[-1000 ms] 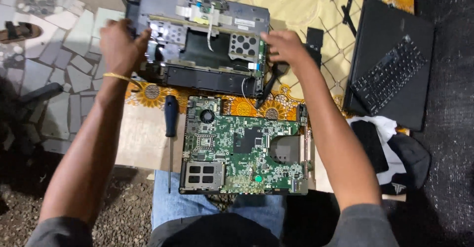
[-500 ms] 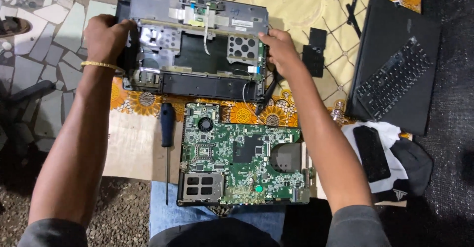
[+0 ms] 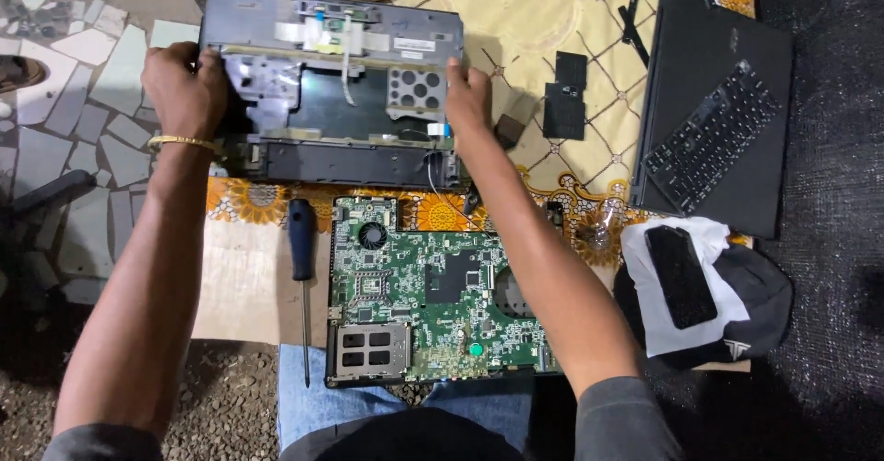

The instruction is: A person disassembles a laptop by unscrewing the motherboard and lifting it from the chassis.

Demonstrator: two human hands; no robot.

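The laptop base shell (image 3: 331,93) is gripped at both short ends: the left hand (image 3: 184,88) is closed over its left edge, the right hand (image 3: 468,97) is clasped on its right edge, fingers curled over the rim. The shell lies at the far side of the patterned cloth (image 3: 516,19), its inner side facing up, with ribbon cables (image 3: 345,51) and a loose wire (image 3: 437,180) exposed.

The removed green circuit board (image 3: 424,295) sits just beside the shell's near edge, over the knees, and a blue-handled screwdriver (image 3: 302,258) lies at the board's left.

For this step to go well, the shell is best kept level and held evenly by both ends, so that the thin frame is not twisted. The ribbon cables and the wire should be kept free of the fingers and not snagged. Clearance over the circuit board should be minded, since the two are close.
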